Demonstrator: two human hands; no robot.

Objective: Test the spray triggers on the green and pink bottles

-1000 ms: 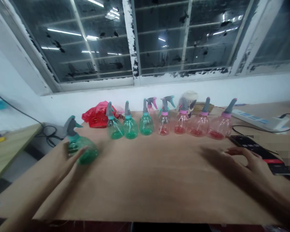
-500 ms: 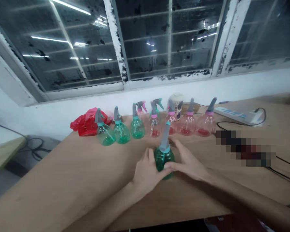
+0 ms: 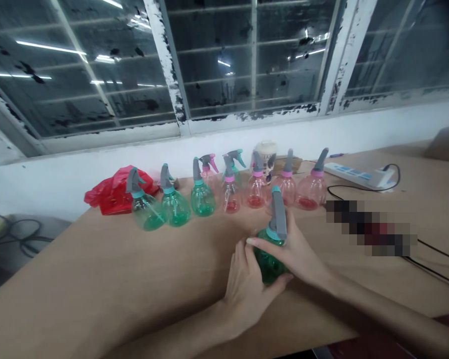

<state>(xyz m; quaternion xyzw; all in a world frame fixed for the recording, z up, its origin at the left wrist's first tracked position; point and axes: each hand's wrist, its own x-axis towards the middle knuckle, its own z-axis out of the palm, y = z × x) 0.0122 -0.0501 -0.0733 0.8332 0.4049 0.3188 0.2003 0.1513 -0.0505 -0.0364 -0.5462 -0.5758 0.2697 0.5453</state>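
Observation:
Between my two hands is a green spray bottle (image 3: 271, 257) with a grey and turquoise spray head, tilted a little to the right. My left hand (image 3: 249, 286) wraps the left and lower side of its body, the thumb across the front near the base. My right hand (image 3: 297, 249) grips it higher up, the thumb over the shoulder below the collar and the other fingers hidden behind. Beyond my hands stands a row of spray bottles: several green ones, such as a green bottle (image 3: 203, 200) in the middle, and several pink ones, such as a pink bottle (image 3: 231, 198).
A red plastic bag (image 3: 115, 192) lies at the back left. A patterned cup (image 3: 267, 157) stands behind the row. At the right are a white power strip (image 3: 361, 177) with a black cable and a blurred-out dark object (image 3: 372, 229). A window wall (image 3: 224, 129) borders the table.
The green spray bottle has turned and leaned to the right, moving right in the view with both hands. My right thumb has moved up to the bottle's shoulder. The view has shifted slightly.

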